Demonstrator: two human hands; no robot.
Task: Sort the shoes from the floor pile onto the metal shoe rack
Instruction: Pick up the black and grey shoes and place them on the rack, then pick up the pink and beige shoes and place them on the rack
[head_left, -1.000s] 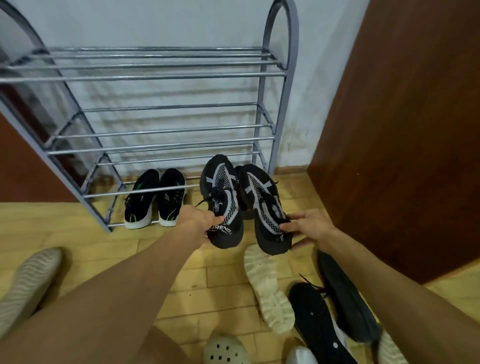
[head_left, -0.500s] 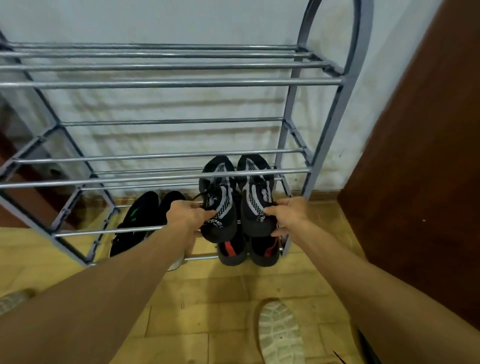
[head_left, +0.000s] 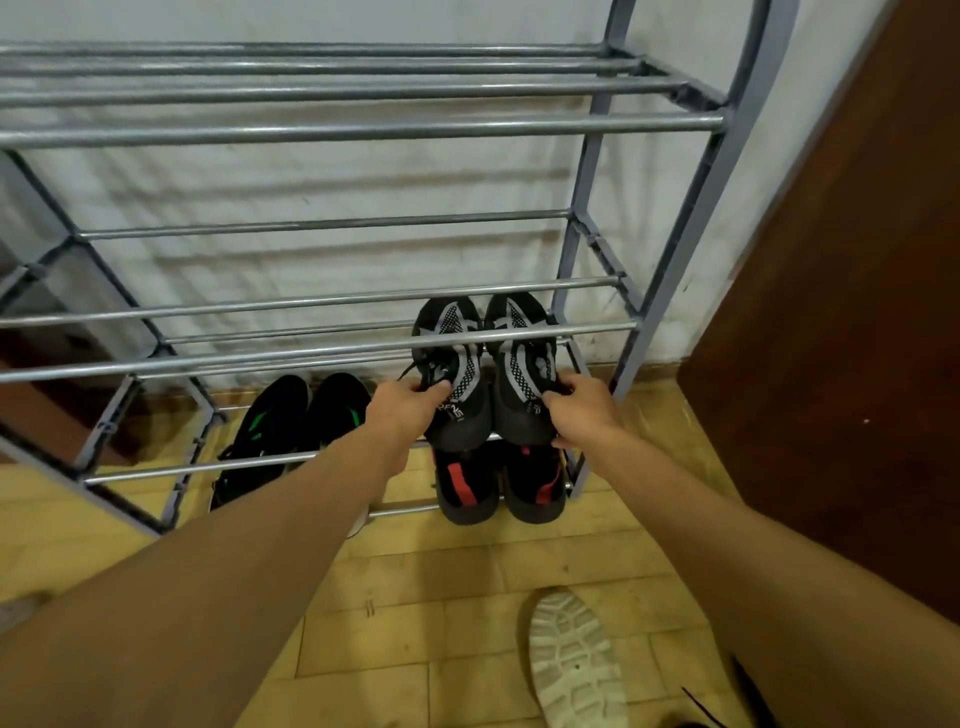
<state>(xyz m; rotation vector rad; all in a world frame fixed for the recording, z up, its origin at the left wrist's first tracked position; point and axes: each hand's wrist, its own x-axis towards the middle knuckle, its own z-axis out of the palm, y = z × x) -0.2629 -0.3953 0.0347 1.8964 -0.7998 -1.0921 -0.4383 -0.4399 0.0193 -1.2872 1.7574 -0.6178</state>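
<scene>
A grey metal shoe rack (head_left: 363, 127) of horizontal tubes stands against a white wall (head_left: 311, 187) and fills most of the view ahead of both hands. On its lowest tier, just left of the left hand, sits a pair of black shoes with green accents (head_left: 280, 426), toes pointing to the wall and a front rail crossing over them. The left hand (head_left: 402, 415) reaches forward with its fingers curled round the collar of a black sneaker with grey-and-white mesh pattern (head_left: 457, 364). That shoe lies on the second tier from the bottom, its toe under the front rail of the tier above. Touching it on the right is its matching black-and-grey patterned sneaker (head_left: 522, 364), on the same tier. The right hand (head_left: 582, 410) grips this one at the heel, fingers in the opening and thumb beneath. Directly below the hands, on the lowest tier, rests a pair of black shoes with red accents (head_left: 467, 488), heels toward the camera. On the yellow tiled floor (head_left: 441, 597), beside the right forearm, lies a shoe turned over with its pale treaded sole (head_left: 571, 660) facing up. Right of the right arm stands a brown wooden panel (head_left: 831, 312), close to the rack's end frame.
</scene>
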